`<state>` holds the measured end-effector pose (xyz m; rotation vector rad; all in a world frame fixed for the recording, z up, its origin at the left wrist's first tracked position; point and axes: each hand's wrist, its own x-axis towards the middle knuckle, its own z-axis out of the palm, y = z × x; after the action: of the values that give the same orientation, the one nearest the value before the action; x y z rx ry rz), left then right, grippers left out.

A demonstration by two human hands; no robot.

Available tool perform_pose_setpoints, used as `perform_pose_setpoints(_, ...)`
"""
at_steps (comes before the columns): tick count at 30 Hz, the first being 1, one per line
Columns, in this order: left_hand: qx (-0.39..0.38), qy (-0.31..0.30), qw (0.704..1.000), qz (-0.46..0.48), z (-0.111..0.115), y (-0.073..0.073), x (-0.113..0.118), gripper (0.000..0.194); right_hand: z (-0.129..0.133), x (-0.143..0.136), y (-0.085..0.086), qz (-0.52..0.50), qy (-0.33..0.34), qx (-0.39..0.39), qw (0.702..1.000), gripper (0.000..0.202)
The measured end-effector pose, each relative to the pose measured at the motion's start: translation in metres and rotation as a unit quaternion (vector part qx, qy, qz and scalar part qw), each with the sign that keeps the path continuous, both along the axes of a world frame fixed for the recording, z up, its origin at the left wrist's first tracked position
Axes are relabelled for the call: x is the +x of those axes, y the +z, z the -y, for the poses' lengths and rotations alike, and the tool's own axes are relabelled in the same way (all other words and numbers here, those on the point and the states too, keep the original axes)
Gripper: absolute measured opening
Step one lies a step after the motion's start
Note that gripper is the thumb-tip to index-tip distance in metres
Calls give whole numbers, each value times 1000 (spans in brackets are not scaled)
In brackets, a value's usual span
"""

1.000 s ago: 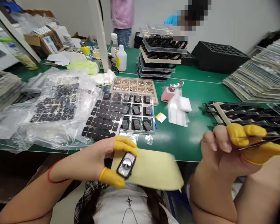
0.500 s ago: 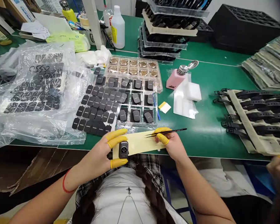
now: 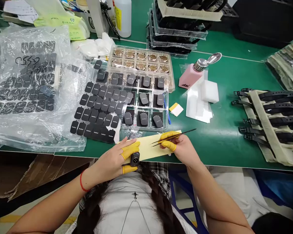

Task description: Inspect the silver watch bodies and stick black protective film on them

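My left hand, with yellow finger cots, holds a dark smartwatch case between finger and thumb, its sensor back facing up. In my right hand, also with yellow finger cots, is a pair of black tweezers, tips pointing left over a pale yellow sheet. Between the tweezer tips I can make out nothing. Just beyond the sheet lies a clear tray of dark "hello!" watch faces. A sheet of dark "hello!" stickers overlaps the tray's left side.
Plastic bags with more dark pieces cover the left. A tray of gold round parts, a pink pump bottle, a white foam block and a yellow-white pad lie beyond. Watch straps on a rack stand right; stacked trays stand behind.
My left hand and the watch case have shifted slightly right and the case is more tilted. The tweezers stay over the yellow sheet. The head view has tipped down; the other person's hand at right has gone.
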<state>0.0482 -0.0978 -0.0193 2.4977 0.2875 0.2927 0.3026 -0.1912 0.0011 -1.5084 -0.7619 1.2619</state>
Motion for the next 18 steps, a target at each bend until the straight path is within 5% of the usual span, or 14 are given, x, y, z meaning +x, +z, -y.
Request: perform_pose_setpoints(18, -3, 6, 1000, -9, -3, -3, 0, 61, -1, 6, -8, 14, -42, -21, 999, 30)
